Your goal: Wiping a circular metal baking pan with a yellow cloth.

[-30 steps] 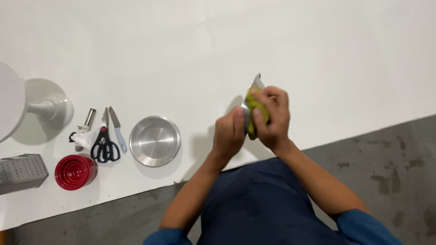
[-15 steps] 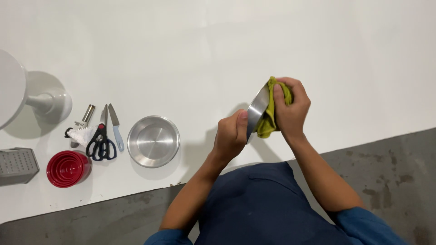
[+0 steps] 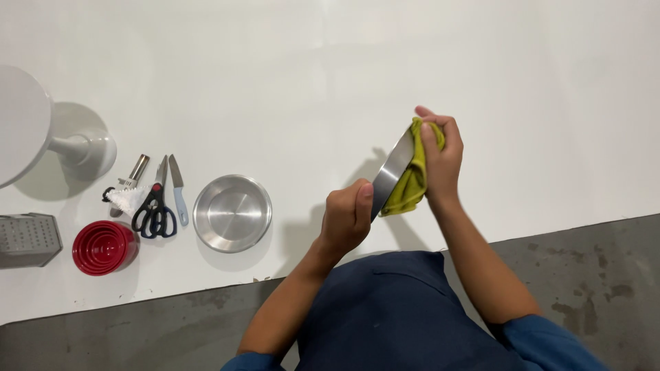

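Note:
My left hand grips the handle end of a broad steel blade, a cleaver-like knife that points up and to the right. My right hand presses a folded yellow-green cloth against the blade's right face, near its tip. Both hands hover over the white table, close to its front edge. The knife handle is hidden inside my left fist.
Left of my hands lie a round steel pan, a small blue-handled knife, black scissors, a white brush, red nested cups, a metal grater and a white stand. Grey floor lies below the table edge.
My right hand with the cloth has slid up along the blade toward its tip. The blade now shows more of its flat side, and both hands sit further right in view.

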